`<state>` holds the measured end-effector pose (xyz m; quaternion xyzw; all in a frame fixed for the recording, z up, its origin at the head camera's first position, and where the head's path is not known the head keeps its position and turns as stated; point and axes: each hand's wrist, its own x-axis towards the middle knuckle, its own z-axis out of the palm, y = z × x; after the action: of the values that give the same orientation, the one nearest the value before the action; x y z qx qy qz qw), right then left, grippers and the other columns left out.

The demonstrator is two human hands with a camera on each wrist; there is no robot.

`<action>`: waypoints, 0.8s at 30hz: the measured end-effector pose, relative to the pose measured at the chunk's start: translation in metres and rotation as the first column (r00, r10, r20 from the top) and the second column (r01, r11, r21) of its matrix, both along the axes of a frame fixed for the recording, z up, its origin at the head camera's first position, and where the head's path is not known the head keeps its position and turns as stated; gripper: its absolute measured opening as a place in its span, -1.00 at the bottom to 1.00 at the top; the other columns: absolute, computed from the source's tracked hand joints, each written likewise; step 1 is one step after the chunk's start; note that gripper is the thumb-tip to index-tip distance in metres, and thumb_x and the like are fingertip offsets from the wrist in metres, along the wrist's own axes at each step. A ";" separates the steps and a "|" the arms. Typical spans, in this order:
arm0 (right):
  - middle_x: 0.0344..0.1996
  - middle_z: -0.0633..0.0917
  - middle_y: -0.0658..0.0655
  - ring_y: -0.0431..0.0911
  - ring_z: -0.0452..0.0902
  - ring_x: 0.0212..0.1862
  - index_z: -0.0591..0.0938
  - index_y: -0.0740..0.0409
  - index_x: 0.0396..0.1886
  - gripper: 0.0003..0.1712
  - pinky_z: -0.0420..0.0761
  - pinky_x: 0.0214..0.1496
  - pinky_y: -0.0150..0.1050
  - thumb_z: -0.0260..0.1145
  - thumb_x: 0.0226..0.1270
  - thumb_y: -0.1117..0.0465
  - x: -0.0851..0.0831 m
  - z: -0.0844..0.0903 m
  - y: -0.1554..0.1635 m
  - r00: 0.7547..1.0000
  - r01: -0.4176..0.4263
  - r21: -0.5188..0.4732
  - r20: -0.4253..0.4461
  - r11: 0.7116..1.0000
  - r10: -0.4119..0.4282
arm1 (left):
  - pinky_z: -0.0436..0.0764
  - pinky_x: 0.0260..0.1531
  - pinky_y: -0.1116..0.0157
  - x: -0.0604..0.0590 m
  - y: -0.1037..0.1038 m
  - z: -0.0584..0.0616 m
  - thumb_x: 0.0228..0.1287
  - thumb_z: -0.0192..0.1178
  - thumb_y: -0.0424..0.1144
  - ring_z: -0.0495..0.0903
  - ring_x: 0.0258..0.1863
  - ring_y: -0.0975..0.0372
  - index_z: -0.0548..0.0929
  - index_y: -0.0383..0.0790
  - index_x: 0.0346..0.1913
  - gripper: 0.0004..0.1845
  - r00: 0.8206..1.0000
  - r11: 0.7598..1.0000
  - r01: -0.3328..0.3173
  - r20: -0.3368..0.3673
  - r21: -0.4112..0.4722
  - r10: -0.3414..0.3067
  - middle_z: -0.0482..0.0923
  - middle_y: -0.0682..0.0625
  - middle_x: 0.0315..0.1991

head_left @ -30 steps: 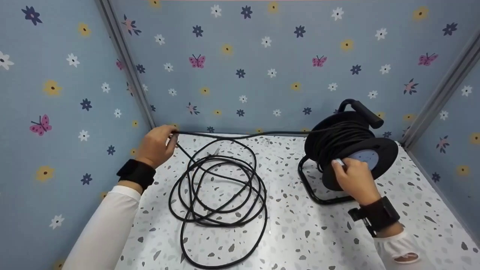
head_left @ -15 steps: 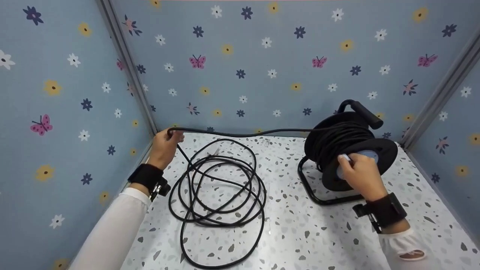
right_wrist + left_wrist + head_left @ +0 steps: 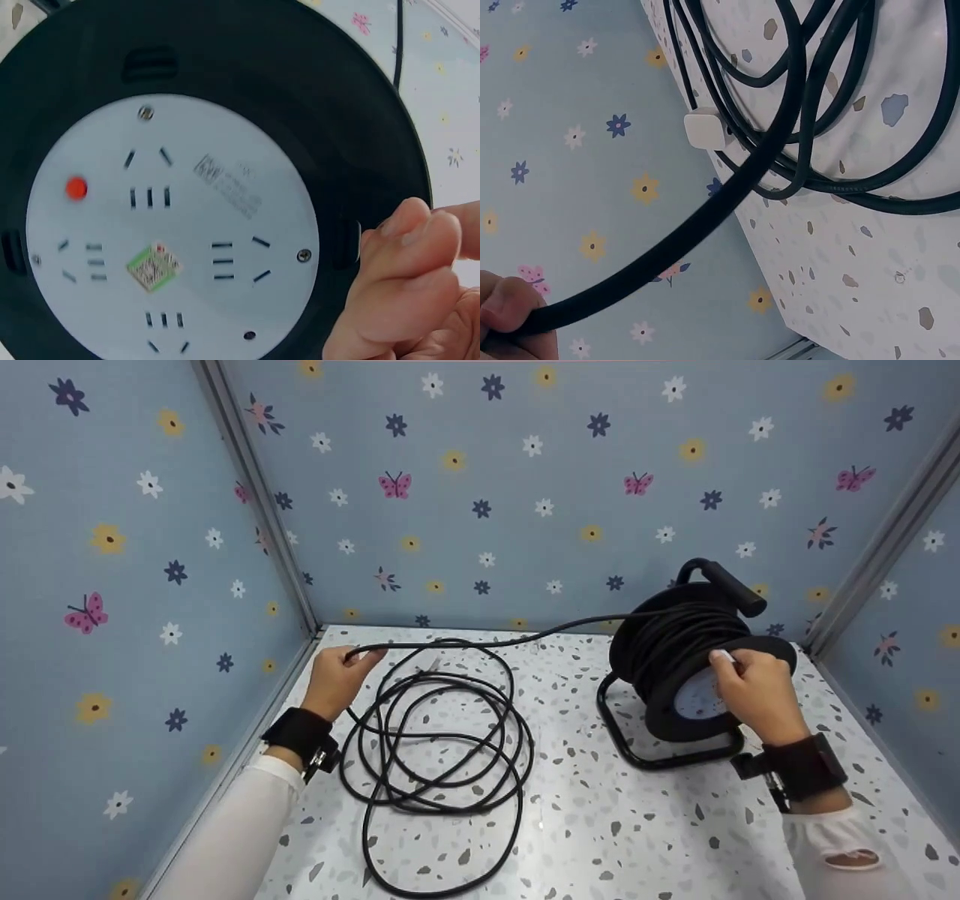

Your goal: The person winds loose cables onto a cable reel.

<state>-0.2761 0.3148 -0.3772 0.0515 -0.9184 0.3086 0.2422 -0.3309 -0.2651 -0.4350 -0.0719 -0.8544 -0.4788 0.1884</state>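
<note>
left hand [image 3: 335,679]: pinches the black cable [image 3: 480,643] near the worktop's [image 3: 600,825] back-left corner, thumb on top

right hand [image 3: 754,694]: fingers curled on the rim of the cable reel [image 3: 694,660], which stands toward the back-right corner

loose coils [image 3: 439,735]: piled just beside the left hand, a white plug [image 3: 707,129] lying among them

snag risk: the held strand crosses the pile; pulling could tighten a loop into a knot

tip risk: a hard sideways tug may drag or topple the reel on its frame [image 3: 637,742]
</note>
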 end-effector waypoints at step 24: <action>-0.70 0.53 0.07 0.01 0.39 -0.55 0.46 0.12 -0.67 -0.39 0.33 -0.43 -0.15 0.01 0.70 0.02 -0.016 -0.005 0.075 0.974 0.205 0.036 0.087 0.978 -0.208 | 0.15 -0.40 0.30 0.013 0.047 -0.010 0.61 0.23 -0.05 0.04 -0.62 0.34 0.25 0.02 -0.56 -0.47 0.966 0.891 0.192 -0.082 -0.411 -0.247 0.10 0.20 -0.63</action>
<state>-0.2917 0.3894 -0.3824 -0.0549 -0.9329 0.2712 0.2307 -0.3184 -0.2181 -0.4447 -0.2366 -0.9061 -0.3065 0.1705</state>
